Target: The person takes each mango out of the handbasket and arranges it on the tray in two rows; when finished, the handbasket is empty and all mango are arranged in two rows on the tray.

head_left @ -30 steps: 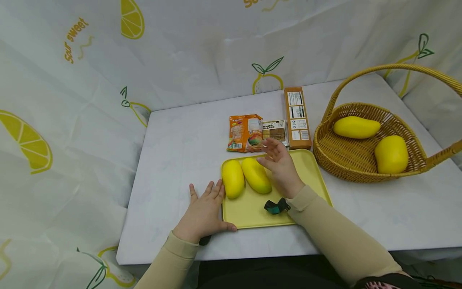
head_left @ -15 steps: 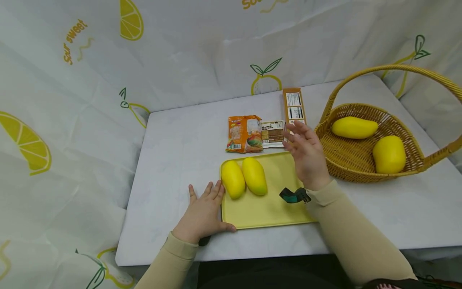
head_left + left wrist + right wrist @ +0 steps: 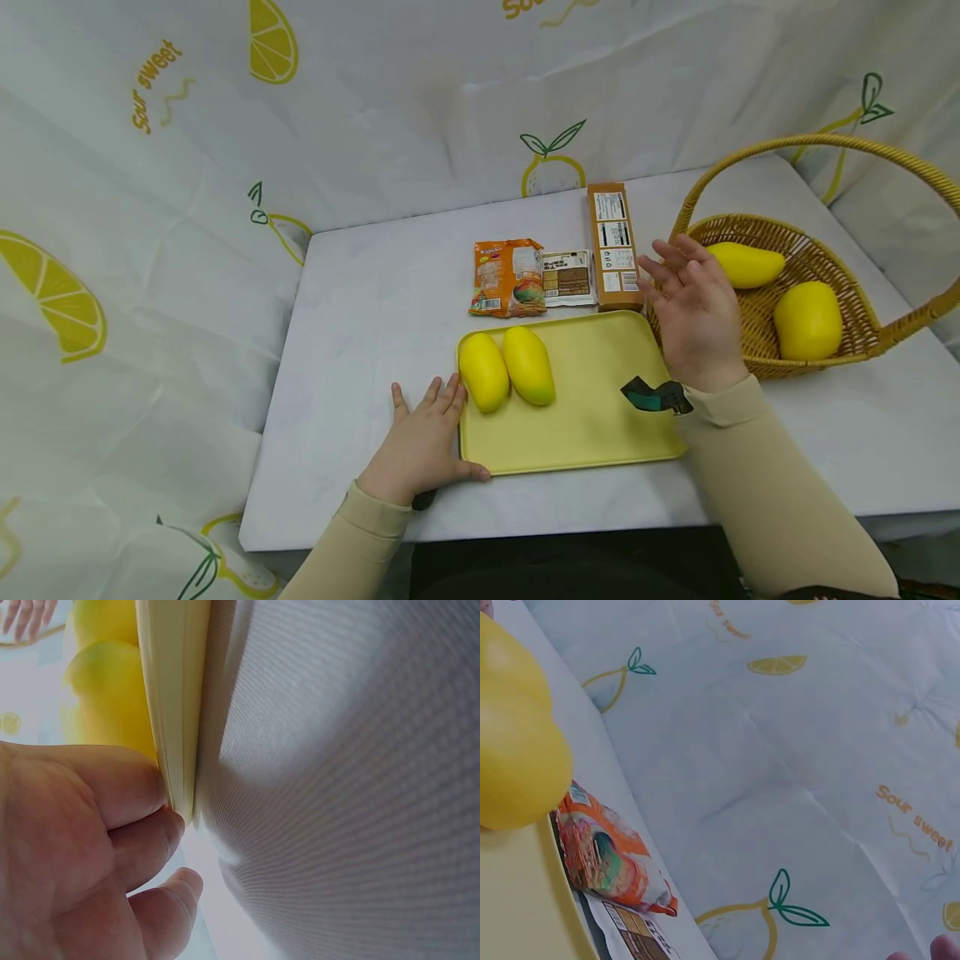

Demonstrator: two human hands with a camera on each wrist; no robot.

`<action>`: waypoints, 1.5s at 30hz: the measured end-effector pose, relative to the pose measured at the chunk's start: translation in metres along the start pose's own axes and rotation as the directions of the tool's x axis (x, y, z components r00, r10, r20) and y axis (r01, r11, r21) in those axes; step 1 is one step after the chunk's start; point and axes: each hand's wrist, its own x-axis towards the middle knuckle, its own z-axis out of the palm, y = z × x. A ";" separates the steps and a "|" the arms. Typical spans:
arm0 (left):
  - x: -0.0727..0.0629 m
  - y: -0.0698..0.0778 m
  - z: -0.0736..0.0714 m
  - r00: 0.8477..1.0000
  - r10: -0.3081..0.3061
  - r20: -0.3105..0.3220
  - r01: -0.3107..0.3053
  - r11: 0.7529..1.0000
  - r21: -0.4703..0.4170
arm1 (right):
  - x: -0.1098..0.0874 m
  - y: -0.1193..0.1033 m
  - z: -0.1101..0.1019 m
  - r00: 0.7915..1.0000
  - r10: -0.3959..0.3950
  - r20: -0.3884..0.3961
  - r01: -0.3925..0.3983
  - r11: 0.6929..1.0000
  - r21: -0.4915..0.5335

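Two yellow mangoes, a left mango and a right mango, lie side by side at the left of a yellow tray. My left hand rests with spread fingers against the tray's left edge, its thumb at the near corner. In the left wrist view its fingertips touch the tray's side. Nothing is in my right hand, which hovers by the near left side of a wicker basket, fingers loosely bent. Inside the basket are a long mango and a rounder mango.
Behind the tray lie an orange snack bag, a small flat packet and a long brown box. The basket's tall handle arches over it. A lemon-print cloth hangs behind the white table.
My right hand has moved right from above the right mango to the basket's side. The right mango has turned slightly and settled beside the left one. My left hand has stayed put.
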 end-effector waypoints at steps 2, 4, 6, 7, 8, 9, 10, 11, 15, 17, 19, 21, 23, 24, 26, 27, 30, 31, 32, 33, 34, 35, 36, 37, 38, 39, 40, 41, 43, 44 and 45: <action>0.000 0.000 0.000 1.000 0.001 0.000 -0.001 1.000 0.001 | -0.001 -0.006 -0.005 1.000 -0.015 0.003 0.015 0.999 0.039; 0.000 0.000 0.000 1.000 0.001 -0.001 -0.001 1.000 0.001 | -0.001 -0.012 -0.011 1.000 -0.029 0.007 0.029 0.995 0.093; 0.000 0.000 0.000 1.000 0.001 -0.002 -0.001 1.000 0.001 | 0.000 -0.020 -0.016 0.999 -0.043 0.009 0.041 0.988 0.149; 0.000 0.000 0.000 1.000 0.001 -0.002 -0.001 1.000 0.001 | 0.000 -0.023 -0.019 0.999 -0.048 0.007 0.046 0.983 0.179; 0.000 0.000 -0.001 1.000 0.000 -0.002 0.000 1.000 -0.001 | 0.000 -0.027 -0.022 0.999 -0.051 0.004 0.050 0.976 0.210; -0.001 0.000 -0.001 1.000 -0.002 -0.001 0.002 1.000 -0.001 | 0.000 -0.031 -0.025 0.999 -0.054 -0.002 0.053 0.969 0.240; -0.001 0.000 -0.001 1.000 -0.002 0.000 0.002 1.000 -0.004 | 0.000 -0.035 -0.029 0.998 -0.056 -0.011 0.057 0.962 0.266; -0.001 0.000 -0.001 1.000 -0.004 0.002 0.004 1.000 -0.003 | 0.000 -0.039 -0.033 0.998 -0.056 -0.022 0.060 0.955 0.291; -0.001 0.001 -0.002 1.000 -0.004 0.007 0.004 1.000 -0.003 | 0.000 -0.054 -0.049 0.996 -0.054 -0.075 0.078 0.925 0.371; -0.001 0.001 -0.002 1.000 -0.005 0.006 0.005 1.000 -0.001 | 0.000 -0.061 -0.057 0.992 -0.042 -0.117 0.086 0.913 0.399; -0.001 0.001 -0.003 1.000 -0.007 0.005 0.007 1.000 -0.002 | 0.001 -0.067 -0.064 0.985 -0.020 -0.170 0.091 0.902 0.423; -0.002 0.001 -0.002 1.000 -0.009 0.005 0.009 1.000 0.002 | 0.002 -0.072 -0.069 0.974 0.002 -0.226 0.101 0.890 0.444; -0.002 0.001 -0.002 1.000 -0.012 0.006 0.012 1.000 0.006 | 0.003 -0.077 -0.073 0.962 0.012 -0.273 0.116 0.886 0.450; -0.002 0.001 -0.002 1.000 -0.012 0.007 0.012 1.000 0.007 | 0.004 -0.079 -0.076 0.956 0.009 -0.292 0.127 0.886 0.445; -0.002 0.000 -0.001 1.000 -0.013 0.007 0.012 1.000 0.010 | 0.004 -0.083 -0.079 0.946 -0.010 -0.323 0.151 0.897 0.416; -0.001 0.000 -0.001 1.000 -0.013 0.006 0.013 1.000 0.010 | 0.004 -0.085 -0.081 0.941 -0.019 -0.337 0.162 0.901 0.401; -0.001 0.000 0.000 1.000 -0.014 0.007 0.014 1.000 0.005 | 0.004 -0.091 -0.086 0.928 -0.037 -0.371 0.181 0.915 0.361; -0.001 0.000 0.000 1.000 -0.014 0.007 0.014 1.000 0.004 | 0.004 -0.093 -0.088 0.925 -0.038 -0.379 0.182 0.918 0.352; -0.001 0.000 0.000 1.000 -0.014 0.007 0.014 1.000 0.005 | 0.004 -0.095 -0.089 0.922 -0.038 -0.386 0.182 0.922 0.343; -0.001 0.000 0.000 1.000 -0.014 0.008 0.014 1.000 0.004 | 0.004 -0.096 -0.090 0.919 -0.041 -0.393 0.181 0.928 0.325; -0.001 0.000 0.000 1.000 -0.014 0.008 0.014 1.000 0.004 | 0.005 -0.096 -0.091 0.916 -0.045 -0.398 0.181 0.933 0.312; -0.001 0.000 0.000 1.000 -0.014 0.008 0.014 1.000 0.007 | 0.005 -0.097 -0.091 0.913 -0.045 -0.405 0.180 0.937 0.301; -0.001 0.000 0.000 1.000 -0.014 0.008 0.014 1.000 0.009 | 0.006 -0.097 -0.091 0.910 -0.054 -0.411 0.180 0.944 0.275; -0.001 0.000 0.000 1.000 -0.014 0.007 0.014 1.000 0.013 | 0.006 -0.096 -0.090 0.905 -0.067 -0.420 0.181 0.954 0.238; -0.001 0.000 0.000 1.000 -0.014 0.006 0.014 1.000 0.015 | 0.006 -0.095 -0.089 0.899 -0.084 -0.431 0.183 0.964 0.194; -0.001 0.000 0.000 1.000 -0.015 0.006 0.014 1.000 0.017 | 0.007 -0.095 -0.088 0.891 -0.097 -0.443 0.181 0.972 0.149; -0.001 0.000 0.000 1.000 -0.014 0.005 0.014 1.000 0.019 | 0.007 -0.094 -0.088 0.884 -0.113 -0.454 0.178 0.979 0.103; -0.001 0.000 0.000 1.000 -0.014 0.005 0.014 1.000 0.019 | 0.008 -0.094 -0.087 0.876 -0.132 -0.464 0.173 0.984 0.047; -0.001 0.000 -0.001 1.000 -0.015 0.006 0.014 1.000 0.018 | 0.009 -0.094 -0.085 0.863 -0.165 -0.478 0.155 0.986 -0.060; -0.001 0.000 -0.001 1.000 -0.015 0.007 0.015 1.000 0.017 | 0.009 -0.094 -0.084 0.857 -0.180 -0.484 0.139 0.983 -0.119; -0.001 0.000 -0.001 1.000 -0.016 0.008 0.016 1.000 0.016 | 0.010 -0.094 -0.083 0.848 -0.196 -0.492 0.121 0.976 -0.180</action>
